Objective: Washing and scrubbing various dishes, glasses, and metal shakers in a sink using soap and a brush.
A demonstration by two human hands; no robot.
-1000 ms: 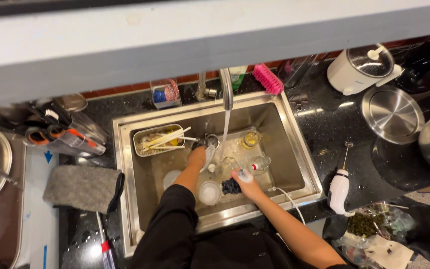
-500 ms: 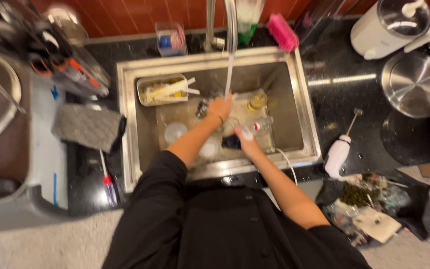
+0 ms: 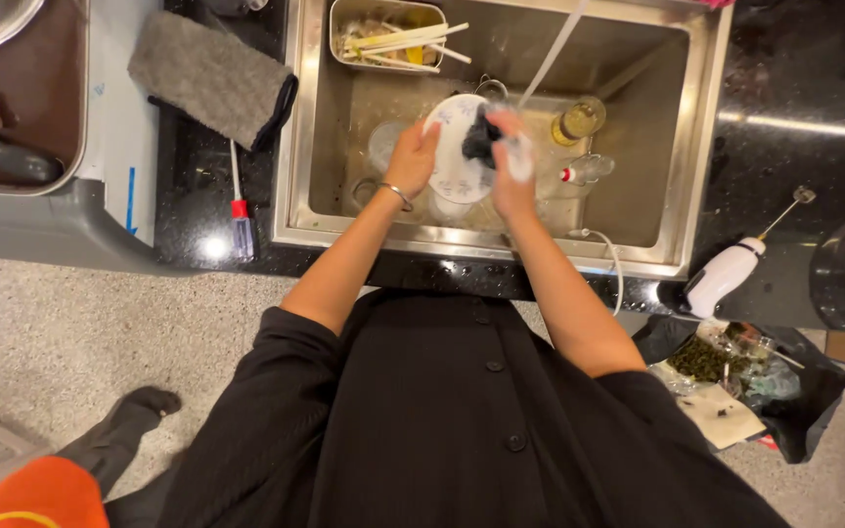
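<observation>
White floral-patterned plate (image 3: 454, 161) between both hands, dark sponge (image 3: 482, 139) against it.

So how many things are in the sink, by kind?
White plate, held by the left hand: 1
Dark scrubber, in the right hand: 1
Clear glasses: 2
Small bottle: 1
Metal tray of utensils: 1
Total: 6 that I can tell apart
</observation>
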